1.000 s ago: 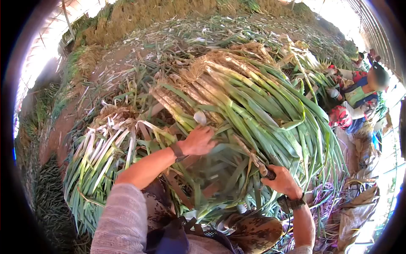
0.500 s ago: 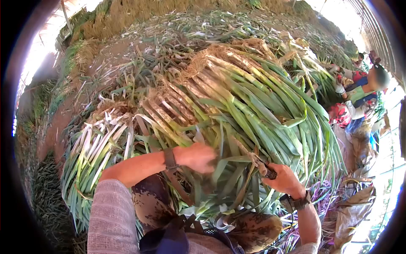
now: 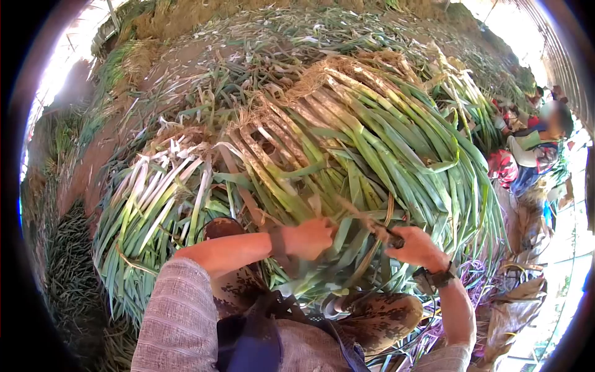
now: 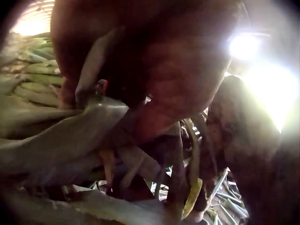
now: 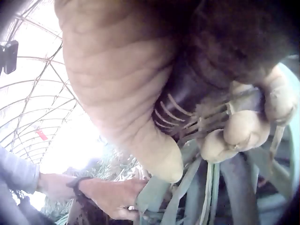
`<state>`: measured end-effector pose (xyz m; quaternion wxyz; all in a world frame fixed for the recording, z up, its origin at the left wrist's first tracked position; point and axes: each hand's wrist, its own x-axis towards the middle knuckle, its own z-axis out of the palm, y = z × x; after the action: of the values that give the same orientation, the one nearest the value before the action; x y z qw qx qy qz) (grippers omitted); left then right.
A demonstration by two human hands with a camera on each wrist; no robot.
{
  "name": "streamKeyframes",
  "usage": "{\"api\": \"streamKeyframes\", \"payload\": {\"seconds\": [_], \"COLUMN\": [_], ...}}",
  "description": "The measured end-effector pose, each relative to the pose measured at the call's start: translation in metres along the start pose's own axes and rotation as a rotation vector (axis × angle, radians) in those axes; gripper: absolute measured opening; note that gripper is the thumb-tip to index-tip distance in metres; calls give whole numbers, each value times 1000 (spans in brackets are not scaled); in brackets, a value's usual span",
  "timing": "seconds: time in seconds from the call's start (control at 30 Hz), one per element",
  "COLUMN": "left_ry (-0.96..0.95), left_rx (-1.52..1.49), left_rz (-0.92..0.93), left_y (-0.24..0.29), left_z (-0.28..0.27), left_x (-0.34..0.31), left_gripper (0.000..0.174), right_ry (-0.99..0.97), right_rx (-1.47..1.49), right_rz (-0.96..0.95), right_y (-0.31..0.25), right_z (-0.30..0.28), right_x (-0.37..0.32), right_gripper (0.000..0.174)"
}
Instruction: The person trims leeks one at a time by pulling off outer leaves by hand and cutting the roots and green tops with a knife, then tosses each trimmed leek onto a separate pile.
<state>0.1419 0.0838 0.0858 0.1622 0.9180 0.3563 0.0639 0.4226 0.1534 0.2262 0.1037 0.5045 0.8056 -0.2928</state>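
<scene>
My left hand (image 3: 310, 240), blurred, is low over the front edge of a heap of soil-stained leeks (image 3: 372, 133). In the left wrist view its fingers curl around a folded leek leaf (image 4: 101, 117); most of the fingertips are hidden. To its right, my right hand (image 3: 418, 247) grips a tool by its dark handle (image 3: 394, 240). The right wrist view shows ribs on that handle (image 5: 171, 117), with the fingers wrapped round it. A thin brownish shaft (image 3: 362, 217) points up and left from the hand, over the leaves.
Cleaner, white-stemmed leeks (image 3: 161, 183) lie in a bunch at the left. Scraps of leaf (image 3: 266, 62) litter the ground beyond the heap. My boots (image 3: 384, 319) are close below my hands. Another person (image 3: 530, 146) sits at the right, near crumpled sheeting (image 3: 514, 304).
My left hand has come down from the leek stems toward my lap and nearer to the right hand. The right hand keeps its grip on the tool and has hardly moved.
</scene>
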Motion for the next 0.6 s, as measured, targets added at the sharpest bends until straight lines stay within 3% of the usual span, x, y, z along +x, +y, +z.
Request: {"api": "streamKeyframes", "payload": {"seconds": [0.07, 0.13, 0.2, 0.27, 0.33, 0.4, 0.47, 0.6], "left_ry": [-80, -141, -104, -28, -45, -344, -377, -290], "left_rx": [24, 69, 25, -155, -259, -643, -735, -793], "left_rz": [20, 105, 128, 109, 81, 76, 92, -394], "left_y": [16, 37, 55, 68, 87, 99, 96, 84], "left_z": [-5, 2, 3, -5, -41, -53, -57, -96], "left_x": [-11, -29, -49, -65, -76, -86, -104, -133], "left_gripper": [23, 23, 25, 24, 20, 20, 24, 34], "right_ry": [-41, -90, -20, -95, 48, 36, -69, 40], "right_rx": [-34, -56, 52, 22, -88, -143, -183, -157], "right_rz": [-154, -179, -273, -193, -197, -189, -277, -318], "right_y": [0, -5, -4, -15, -23, -41, -47, -61], "right_z": [19, 31, 46, 43, 45, 44, 50, 65], "right_x": [-3, -6, -4, 2, 6, 9, 16, 38], "right_gripper": [44, 46, 39, 38, 32, 29, 42, 28]}}
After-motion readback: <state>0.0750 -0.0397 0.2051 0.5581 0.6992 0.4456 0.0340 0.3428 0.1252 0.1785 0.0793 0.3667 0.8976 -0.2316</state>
